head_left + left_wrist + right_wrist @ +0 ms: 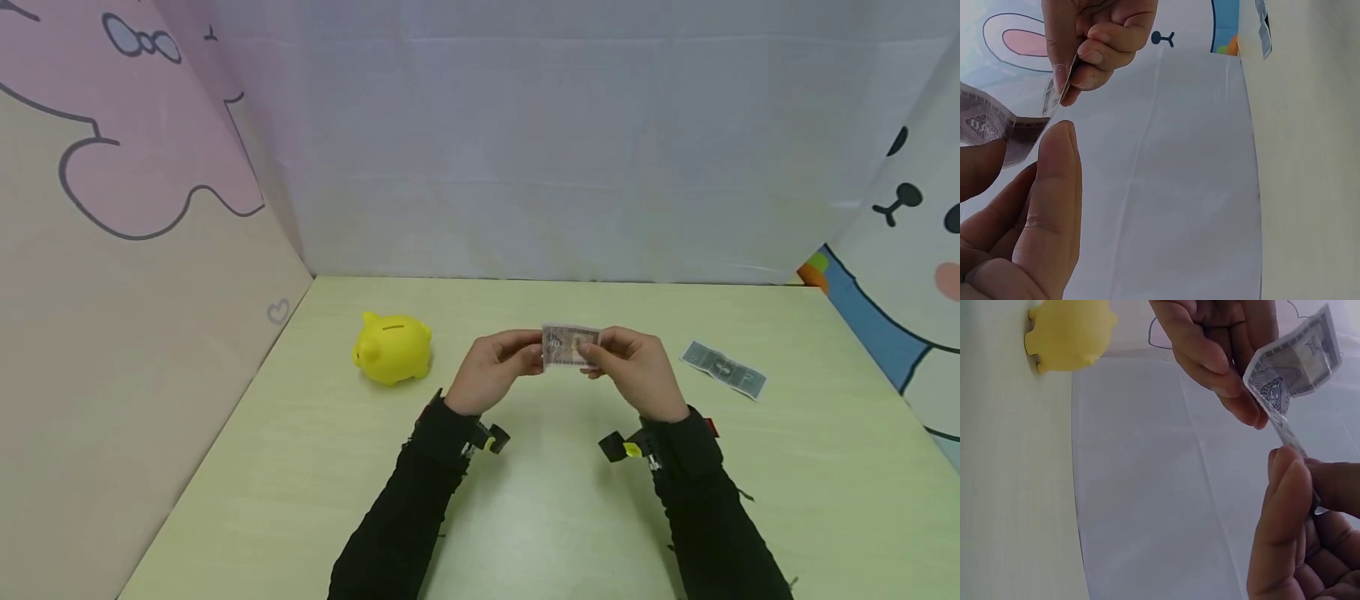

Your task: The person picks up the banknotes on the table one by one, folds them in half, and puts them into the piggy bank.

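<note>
My right hand (637, 371) pinches a small greyish-purple banknote (558, 346) between thumb and fingers, above the table. In the right wrist view the banknote (1300, 359) is creased, its far end bent upward and loose. My left hand (498, 367) is at the note's left edge, thumb and fingers apart around that end. From the left wrist, the left fingers (1050, 187) overlap the note's edge, and the thumb (982, 165) lies in front of it. A yellow piggy bank (393, 350) with a slot in its back stands left of the left hand.
A second, green banknote (723, 369) lies flat on the pale table (555, 517), to the right of the right hand. A white sheet (555, 150) hangs behind the table, with printed cartoon panels on both sides. Both wrists wear small black cameras.
</note>
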Available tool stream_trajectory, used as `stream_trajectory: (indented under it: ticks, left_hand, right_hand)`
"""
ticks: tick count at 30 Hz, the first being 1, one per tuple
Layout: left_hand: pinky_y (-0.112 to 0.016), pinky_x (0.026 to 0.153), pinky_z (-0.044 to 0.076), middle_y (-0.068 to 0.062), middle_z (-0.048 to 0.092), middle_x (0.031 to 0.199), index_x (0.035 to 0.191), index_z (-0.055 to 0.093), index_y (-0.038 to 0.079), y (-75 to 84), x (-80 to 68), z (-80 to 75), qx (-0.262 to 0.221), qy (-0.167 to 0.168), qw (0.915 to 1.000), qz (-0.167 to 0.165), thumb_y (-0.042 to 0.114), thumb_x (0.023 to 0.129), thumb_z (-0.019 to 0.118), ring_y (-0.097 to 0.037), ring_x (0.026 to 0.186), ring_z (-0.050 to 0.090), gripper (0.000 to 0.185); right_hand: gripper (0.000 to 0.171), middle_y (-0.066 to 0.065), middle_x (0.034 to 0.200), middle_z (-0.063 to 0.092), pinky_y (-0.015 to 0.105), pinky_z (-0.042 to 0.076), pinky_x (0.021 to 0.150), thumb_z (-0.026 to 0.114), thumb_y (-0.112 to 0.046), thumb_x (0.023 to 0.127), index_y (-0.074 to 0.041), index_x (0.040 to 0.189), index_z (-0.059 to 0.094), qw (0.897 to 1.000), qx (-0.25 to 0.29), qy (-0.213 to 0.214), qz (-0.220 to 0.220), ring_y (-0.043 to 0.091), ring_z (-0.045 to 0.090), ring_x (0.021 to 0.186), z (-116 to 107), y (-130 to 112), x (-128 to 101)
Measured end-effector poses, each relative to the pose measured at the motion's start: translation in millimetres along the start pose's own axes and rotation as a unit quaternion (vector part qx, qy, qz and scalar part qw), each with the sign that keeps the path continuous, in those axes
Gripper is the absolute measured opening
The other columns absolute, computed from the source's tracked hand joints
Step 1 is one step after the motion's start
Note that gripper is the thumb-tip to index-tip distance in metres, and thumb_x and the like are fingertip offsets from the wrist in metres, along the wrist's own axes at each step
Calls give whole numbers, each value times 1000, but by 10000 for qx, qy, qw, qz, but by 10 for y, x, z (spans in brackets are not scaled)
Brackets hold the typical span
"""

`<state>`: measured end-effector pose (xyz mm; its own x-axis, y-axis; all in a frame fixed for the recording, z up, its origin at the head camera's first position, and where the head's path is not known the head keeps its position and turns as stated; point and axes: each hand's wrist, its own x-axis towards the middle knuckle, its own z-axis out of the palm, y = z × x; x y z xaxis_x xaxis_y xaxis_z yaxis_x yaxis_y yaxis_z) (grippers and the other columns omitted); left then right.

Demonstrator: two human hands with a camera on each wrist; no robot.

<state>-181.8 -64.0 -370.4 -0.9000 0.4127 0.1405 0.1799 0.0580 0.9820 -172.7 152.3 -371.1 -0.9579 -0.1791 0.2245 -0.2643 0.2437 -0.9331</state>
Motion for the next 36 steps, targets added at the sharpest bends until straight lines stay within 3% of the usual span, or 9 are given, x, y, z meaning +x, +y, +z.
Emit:
stream_trajectory:
  ticks: [4,12,18,22,32,36]
  left_hand:
    - [-34,84,52,-14,60,118,125,56,4,1,3,11,-217,-112,9997,22,20,92,54,-22,98,64,37]
    - [-34,84,53,-18,60,117,124,56,2,25,15,28,-359,-199,9988,-275,16,91,56,-24,98,64,36]
    - [-34,83,53,-22,60,114,122,55,-4,186,-33,59,-206,-256,9988,-372,10,91,56,-35,97,62,34]
    - [-33,82,54,-23,61,111,119,57,-6,251,-56,78,-189,-236,9989,-371,9,91,56,-32,94,64,32]
    - [-37,82,53,-25,61,107,113,58,-8,239,-54,107,-370,-178,9985,-374,6,90,56,-43,95,60,27]
    - [-33,79,54,-25,61,105,112,59,-9,225,-52,113,-384,-116,9985,-370,5,90,57,-33,88,64,26]
  right_hand:
    - [24,21,87,64,31,55,65,61,-19,89,5,89,62,10000,-3,-9,28,13,62,67,6,-14,5]
    - [20,5,84,65,30,55,65,58,-16,91,2,98,63,9999,-20,-58,117,14,62,70,5,-30,-4]
    - [21,4,88,66,27,54,63,57,-15,91,0,105,63,9998,-24,-78,168,16,62,69,19,-51,2]
    - [22,4,88,66,28,55,63,57,-14,91,1,106,63,9998,59,-102,136,15,62,69,32,-56,4]
    - [24,15,95,66,28,55,64,57,-16,92,1,108,63,9997,63,-213,87,16,64,70,50,-30,19]
    - [25,17,98,65,28,55,64,57,-17,92,0,109,63,9996,38,-256,126,16,64,71,48,-25,18]
